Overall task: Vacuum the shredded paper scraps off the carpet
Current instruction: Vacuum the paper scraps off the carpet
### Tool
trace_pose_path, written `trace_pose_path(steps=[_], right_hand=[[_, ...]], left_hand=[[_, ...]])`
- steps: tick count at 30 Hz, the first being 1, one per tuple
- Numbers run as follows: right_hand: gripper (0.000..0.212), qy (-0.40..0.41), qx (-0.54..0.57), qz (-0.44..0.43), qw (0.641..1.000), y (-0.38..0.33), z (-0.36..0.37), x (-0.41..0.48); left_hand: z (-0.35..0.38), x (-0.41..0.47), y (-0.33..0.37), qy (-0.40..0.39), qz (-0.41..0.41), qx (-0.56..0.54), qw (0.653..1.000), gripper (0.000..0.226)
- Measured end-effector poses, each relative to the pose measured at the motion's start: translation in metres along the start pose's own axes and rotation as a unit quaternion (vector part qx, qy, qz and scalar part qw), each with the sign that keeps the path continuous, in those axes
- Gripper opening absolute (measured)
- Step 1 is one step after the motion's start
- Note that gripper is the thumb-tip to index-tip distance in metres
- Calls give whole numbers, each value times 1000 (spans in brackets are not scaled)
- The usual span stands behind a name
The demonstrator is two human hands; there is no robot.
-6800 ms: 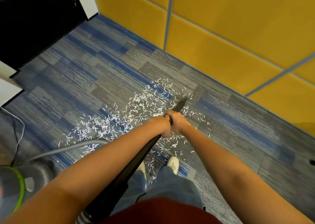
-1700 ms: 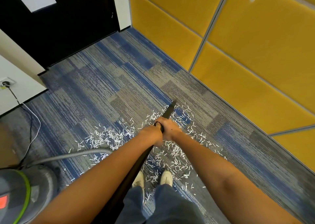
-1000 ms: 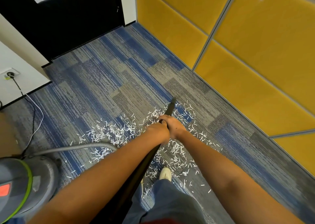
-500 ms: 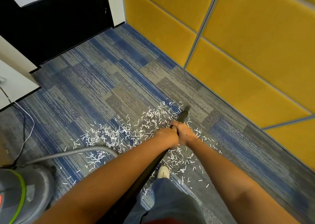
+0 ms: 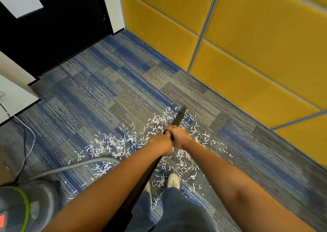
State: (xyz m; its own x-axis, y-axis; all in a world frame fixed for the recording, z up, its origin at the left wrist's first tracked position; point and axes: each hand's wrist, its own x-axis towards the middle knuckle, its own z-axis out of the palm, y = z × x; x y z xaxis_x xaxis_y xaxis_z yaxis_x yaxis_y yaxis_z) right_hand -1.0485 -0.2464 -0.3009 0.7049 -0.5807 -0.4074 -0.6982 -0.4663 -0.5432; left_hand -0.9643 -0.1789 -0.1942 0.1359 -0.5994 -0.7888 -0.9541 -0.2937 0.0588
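Both hands are on the black vacuum tube point(image 5: 178, 119), one right behind the other and touching. The right hand point(image 5: 180, 137) is in front with its fingers curled over the top of the tube. The left hand point(image 5: 160, 142) is wrapped around it just behind.

The paper scraps point(image 5: 113, 145) are spread under and around the hands: a thick patch to the left, more by the shoes point(image 5: 174, 181), and a thinner trail off to the right. The tip of the tube sits at the far edge of the mess, just past the hands.

Compared with half a second ago, the tip has swung a bit left along that far edge. Both shoes show now instead of one, and the pile looks about the same size (no obvious dent in it).

There's plenty of bare carpet point(image 5: 106, 90) ahead, running up to the dark door point(image 5: 53, 28). The yellow wall point(image 5: 247, 55) runs diagonally down the right side, with a strip of carpet between it and the nearest scraps.

On the left it's tighter. The grey hose point(image 5: 76, 166) lies across the edge of the scraps and runs back to the vacuum body point(image 5: 21, 207) in the bottom corner, with a thin cord point(image 5: 30, 143) looping on the floor near it.
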Motion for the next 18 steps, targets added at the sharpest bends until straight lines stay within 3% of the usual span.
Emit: trace_pose_path(steps=[4, 10, 18], right_hand=[[28, -13, -3, -17, 1000, -20, 7, 17], [28, -35, -18, -44, 998, -49, 17, 31], [29, -25, -22, -47, 998, -48, 25, 21]], left_hand=[[1, -1, -20, -4, -27, -11, 1000, 75], [5, -10, -48, -3, -56, -34, 998, 62], [13, -17, -48, -11, -51, -21, 998, 73]])
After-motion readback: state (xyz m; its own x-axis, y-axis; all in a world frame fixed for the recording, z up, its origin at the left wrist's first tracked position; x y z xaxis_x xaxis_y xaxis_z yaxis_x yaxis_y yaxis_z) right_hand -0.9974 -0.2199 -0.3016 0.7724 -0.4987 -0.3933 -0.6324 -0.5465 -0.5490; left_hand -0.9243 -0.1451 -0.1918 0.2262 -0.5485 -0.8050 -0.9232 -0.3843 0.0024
